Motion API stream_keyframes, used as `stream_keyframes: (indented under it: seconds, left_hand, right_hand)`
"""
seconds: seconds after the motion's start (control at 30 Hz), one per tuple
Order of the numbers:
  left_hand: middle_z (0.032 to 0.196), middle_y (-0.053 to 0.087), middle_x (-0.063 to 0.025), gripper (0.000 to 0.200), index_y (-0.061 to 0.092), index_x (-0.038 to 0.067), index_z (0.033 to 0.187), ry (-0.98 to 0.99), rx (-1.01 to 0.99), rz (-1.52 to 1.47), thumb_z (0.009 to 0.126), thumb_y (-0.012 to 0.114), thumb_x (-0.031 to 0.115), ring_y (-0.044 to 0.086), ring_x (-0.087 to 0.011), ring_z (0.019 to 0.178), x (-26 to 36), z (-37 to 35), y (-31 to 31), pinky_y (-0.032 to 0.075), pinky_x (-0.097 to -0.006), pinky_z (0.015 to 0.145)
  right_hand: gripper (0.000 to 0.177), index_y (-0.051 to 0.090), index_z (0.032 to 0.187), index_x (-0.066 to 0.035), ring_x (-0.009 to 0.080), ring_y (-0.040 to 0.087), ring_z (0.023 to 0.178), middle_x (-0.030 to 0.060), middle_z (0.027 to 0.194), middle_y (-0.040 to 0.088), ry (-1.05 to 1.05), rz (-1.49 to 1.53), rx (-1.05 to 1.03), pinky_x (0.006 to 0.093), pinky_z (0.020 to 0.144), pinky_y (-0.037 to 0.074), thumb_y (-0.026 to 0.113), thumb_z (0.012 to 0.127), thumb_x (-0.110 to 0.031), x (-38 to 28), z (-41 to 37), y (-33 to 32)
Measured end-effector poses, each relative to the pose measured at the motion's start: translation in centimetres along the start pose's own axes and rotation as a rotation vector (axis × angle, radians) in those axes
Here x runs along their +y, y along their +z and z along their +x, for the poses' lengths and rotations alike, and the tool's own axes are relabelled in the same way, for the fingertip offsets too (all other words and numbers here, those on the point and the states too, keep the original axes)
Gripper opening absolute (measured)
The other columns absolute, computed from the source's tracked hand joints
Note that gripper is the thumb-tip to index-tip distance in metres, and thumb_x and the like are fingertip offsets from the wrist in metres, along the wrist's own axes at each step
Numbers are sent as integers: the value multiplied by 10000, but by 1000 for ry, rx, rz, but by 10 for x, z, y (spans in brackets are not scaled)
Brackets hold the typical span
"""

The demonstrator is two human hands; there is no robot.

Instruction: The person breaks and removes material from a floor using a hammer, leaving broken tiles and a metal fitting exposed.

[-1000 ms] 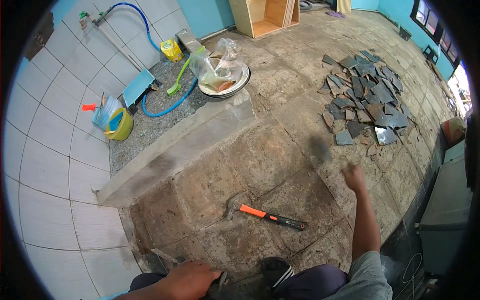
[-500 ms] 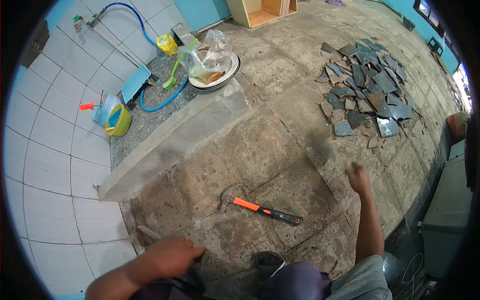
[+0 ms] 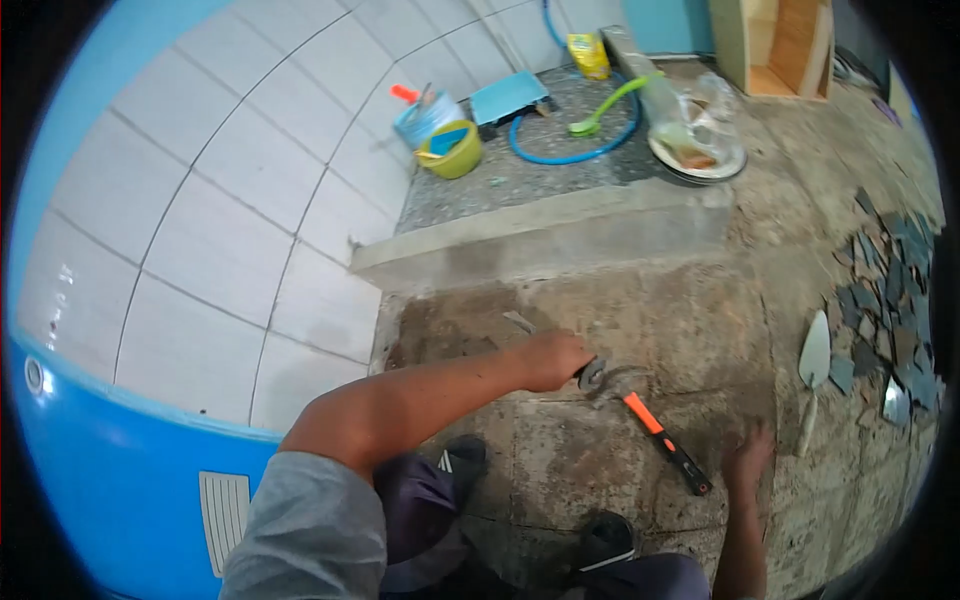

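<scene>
Claw hammer point(image 3: 650, 424) at centre, lying on the bare, stained floor point(image 3: 560, 450), head toward 11 o'clock and orange-and-black handle running toward 5. At the hammer's 10 o'clock, the left hand point(image 3: 555, 362) has its fingers closed around a dark grey tool point(image 3: 592, 374), most of it hidden; its visible end is close beside the hammer head, and contact between them cannot be determined. At 3 o'clock, the right hand point(image 3: 748, 455) is blurred, apart from the handle; whether its fingers are open or grip anything cannot be told. At 2 o'clock lies a pointed trowel point(image 3: 815, 350), blade toward 12; farther along the same line, a heap of broken tiles point(image 3: 905, 300). At 12, a low concrete kerb point(image 3: 600, 236), with stacked dishes point(image 3: 735, 170) beyond its top.
</scene>
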State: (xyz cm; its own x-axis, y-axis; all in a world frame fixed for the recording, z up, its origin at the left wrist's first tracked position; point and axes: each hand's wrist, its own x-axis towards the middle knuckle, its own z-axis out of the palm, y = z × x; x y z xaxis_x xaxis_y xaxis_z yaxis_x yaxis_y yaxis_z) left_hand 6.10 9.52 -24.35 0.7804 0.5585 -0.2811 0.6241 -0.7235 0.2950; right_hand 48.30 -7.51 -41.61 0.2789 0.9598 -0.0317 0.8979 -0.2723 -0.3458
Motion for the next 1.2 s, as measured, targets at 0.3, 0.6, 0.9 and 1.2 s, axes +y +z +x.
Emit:
stream_keyframes:
  seconds: [0.3, 0.6, 0.9, 1.2]
  left_hand:
    - [1176, 604, -149, 330, 604, 29, 1245, -225, -154, -111, 920, 613, 84, 591, -358, 1113, -81, -152, 91, 514, -484, 928]
    - [1298, 549, -153, 441, 581, 57, 1355, -708, 244, -57, 919, 558, -9, 593, -366, 1140, -192, -245, 137, 549, -455, 936]
    - [1331, 561, -176, 440, 572, 34, 1360, -848, 481, -77, 925, 634, 56, 595, -368, 1171, -286, -282, 158, 549, -463, 963]
    - [1201, 641, -177, 375, 632, 31, 1255, -816, 560, -287, 892, 683, 107, 626, -387, 1100, -304, -286, 141, 540, -485, 936]
  right_hand:
    - [587, 553, 1300, 0, 441, 447, 1295, 238, 1358, 505, -324, 65, -232, 586, 1119, 297, 720, 781, -217, -100, -50, 47]
    - [343, 570, 1058, 17, 303, 639, 699, 131, 762, 614, 91, 267, -816, 453, 647, 498, 712, 817, -182, -197, -17, -13]
    - [282, 537, 1069, 12, 198, 651, 649, 99, 814, 618, 110, 228, -953, 373, 597, 521, 688, 885, -139, -338, 9, -30]
    - [282, 513, 1076, 14, 178, 613, 609, 89, 798, 596, 32, 368, -999, 357, 573, 510, 635, 979, -221, -507, 2, 40]
